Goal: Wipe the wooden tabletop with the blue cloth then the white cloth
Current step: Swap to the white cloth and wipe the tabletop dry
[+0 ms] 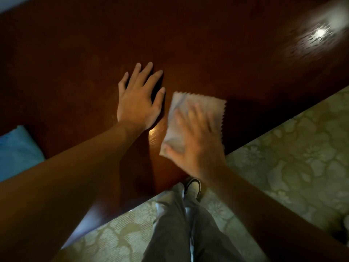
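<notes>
At the far left, one blue cloth [18,148] lies on the wooden tabletop [188,44], well apart from both hands and not in use. Next, the left hand [138,99] rests flat on the wood with fingers spread, holding nothing. To the right, the right hand [196,140] presses with open fingers on one white cloth [190,108], near the table's front edge; it looks blurred. I judge the second step, the white cloth wipe, is in hand. The next move probably needs even pressure and strokes toward the unwiped far side.
</notes>
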`<control>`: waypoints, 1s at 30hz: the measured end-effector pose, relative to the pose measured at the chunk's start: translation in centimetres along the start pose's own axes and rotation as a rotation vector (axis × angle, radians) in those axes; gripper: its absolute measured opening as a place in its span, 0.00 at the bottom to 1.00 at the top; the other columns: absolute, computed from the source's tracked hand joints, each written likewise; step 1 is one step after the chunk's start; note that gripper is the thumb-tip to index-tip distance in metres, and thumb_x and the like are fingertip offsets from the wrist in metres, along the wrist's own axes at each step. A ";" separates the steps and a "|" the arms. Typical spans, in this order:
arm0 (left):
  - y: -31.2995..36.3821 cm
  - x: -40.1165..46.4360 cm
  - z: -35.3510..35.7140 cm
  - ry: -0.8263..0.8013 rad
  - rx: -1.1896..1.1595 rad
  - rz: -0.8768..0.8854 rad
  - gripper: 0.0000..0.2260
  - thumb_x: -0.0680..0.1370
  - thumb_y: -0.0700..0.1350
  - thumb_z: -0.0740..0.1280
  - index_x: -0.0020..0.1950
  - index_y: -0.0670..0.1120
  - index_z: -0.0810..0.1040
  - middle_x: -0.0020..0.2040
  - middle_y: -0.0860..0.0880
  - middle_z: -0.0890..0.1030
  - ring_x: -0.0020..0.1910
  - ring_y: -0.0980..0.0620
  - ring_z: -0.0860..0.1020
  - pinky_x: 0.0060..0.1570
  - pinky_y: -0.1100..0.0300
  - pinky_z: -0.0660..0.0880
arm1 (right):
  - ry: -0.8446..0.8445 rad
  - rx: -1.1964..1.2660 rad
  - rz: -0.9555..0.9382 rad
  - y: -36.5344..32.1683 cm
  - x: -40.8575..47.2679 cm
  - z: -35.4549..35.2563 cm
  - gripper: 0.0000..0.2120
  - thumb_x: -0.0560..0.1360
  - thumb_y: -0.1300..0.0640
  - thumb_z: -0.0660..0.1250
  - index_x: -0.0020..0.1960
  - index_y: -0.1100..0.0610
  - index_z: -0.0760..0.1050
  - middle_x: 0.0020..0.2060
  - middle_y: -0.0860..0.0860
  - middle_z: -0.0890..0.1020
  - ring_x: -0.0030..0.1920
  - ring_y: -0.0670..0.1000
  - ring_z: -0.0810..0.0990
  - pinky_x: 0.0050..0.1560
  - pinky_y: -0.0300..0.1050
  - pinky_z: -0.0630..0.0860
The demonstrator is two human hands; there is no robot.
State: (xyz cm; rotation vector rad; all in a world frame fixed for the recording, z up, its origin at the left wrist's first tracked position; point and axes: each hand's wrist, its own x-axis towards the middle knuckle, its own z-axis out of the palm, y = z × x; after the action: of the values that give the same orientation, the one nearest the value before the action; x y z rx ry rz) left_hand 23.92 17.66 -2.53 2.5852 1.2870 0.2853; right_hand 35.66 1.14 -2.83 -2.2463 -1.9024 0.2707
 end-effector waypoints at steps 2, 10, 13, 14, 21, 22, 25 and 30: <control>0.0 0.1 0.0 -0.005 0.003 -0.001 0.22 0.84 0.57 0.54 0.77 0.52 0.65 0.79 0.49 0.62 0.80 0.48 0.54 0.76 0.48 0.47 | -0.042 -0.133 0.076 2.7 2.6 -0.9 0.41 0.76 0.29 0.50 0.80 0.54 0.59 0.77 0.59 0.65 0.78 0.62 0.61 0.75 0.63 0.59; 0.0 0.3 0.0 -0.012 0.006 -0.001 0.22 0.84 0.57 0.54 0.77 0.51 0.66 0.79 0.48 0.62 0.80 0.47 0.54 0.76 0.46 0.47 | 0.026 -0.223 0.202 7.3 8.5 -2.0 0.36 0.79 0.35 0.49 0.80 0.55 0.58 0.77 0.61 0.65 0.78 0.63 0.61 0.74 0.64 0.61; 0.1 0.3 0.0 -0.016 0.005 -0.002 0.22 0.84 0.56 0.54 0.77 0.51 0.66 0.79 0.48 0.62 0.80 0.47 0.54 0.76 0.47 0.46 | 0.021 -0.202 0.221 6.3 8.2 -2.0 0.36 0.78 0.35 0.50 0.79 0.56 0.59 0.77 0.60 0.65 0.77 0.65 0.61 0.74 0.65 0.60; 0.1 0.3 -0.1 -0.016 0.003 -0.002 0.22 0.84 0.56 0.55 0.77 0.51 0.66 0.79 0.48 0.62 0.80 0.47 0.54 0.76 0.47 0.46 | 0.011 -0.192 0.219 5.9 8.0 -2.1 0.37 0.77 0.35 0.50 0.79 0.55 0.59 0.77 0.60 0.65 0.78 0.65 0.61 0.74 0.65 0.60; 0.1 0.4 0.1 -0.003 0.020 -0.011 0.22 0.84 0.56 0.55 0.76 0.51 0.67 0.79 0.48 0.63 0.79 0.47 0.56 0.76 0.47 0.48 | 0.026 -0.017 0.018 1.0 3.8 -0.7 0.34 0.78 0.36 0.54 0.79 0.51 0.63 0.80 0.56 0.62 0.81 0.61 0.55 0.79 0.60 0.46; 0.1 0.4 0.1 -0.002 0.019 -0.012 0.22 0.84 0.56 0.54 0.76 0.51 0.67 0.79 0.48 0.63 0.79 0.47 0.56 0.76 0.47 0.48 | 0.034 -0.002 -0.015 0.8 3.3 -0.5 0.33 0.78 0.36 0.55 0.79 0.50 0.64 0.80 0.56 0.62 0.81 0.60 0.55 0.79 0.59 0.45; 0.0 0.3 0.2 0.012 0.011 -0.006 0.22 0.83 0.56 0.55 0.76 0.51 0.67 0.78 0.48 0.64 0.79 0.47 0.56 0.76 0.47 0.49 | 0.000 -0.019 -0.070 0.9 2.7 -0.4 0.32 0.79 0.36 0.55 0.80 0.49 0.63 0.81 0.55 0.60 0.81 0.59 0.53 0.80 0.59 0.43; 0.0 0.3 0.4 0.025 0.007 -0.012 0.21 0.83 0.56 0.55 0.75 0.51 0.68 0.78 0.48 0.64 0.79 0.47 0.57 0.76 0.46 0.50 | -0.026 -0.069 -0.120 2.1 3.8 -0.6 0.34 0.78 0.35 0.55 0.80 0.48 0.63 0.80 0.54 0.61 0.81 0.58 0.53 0.80 0.61 0.46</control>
State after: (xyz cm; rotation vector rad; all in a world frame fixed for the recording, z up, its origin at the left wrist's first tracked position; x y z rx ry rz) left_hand 24.21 17.84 -2.86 2.5869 1.3132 0.3126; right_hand 38.44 4.52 -2.82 -2.1695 -2.0814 0.2211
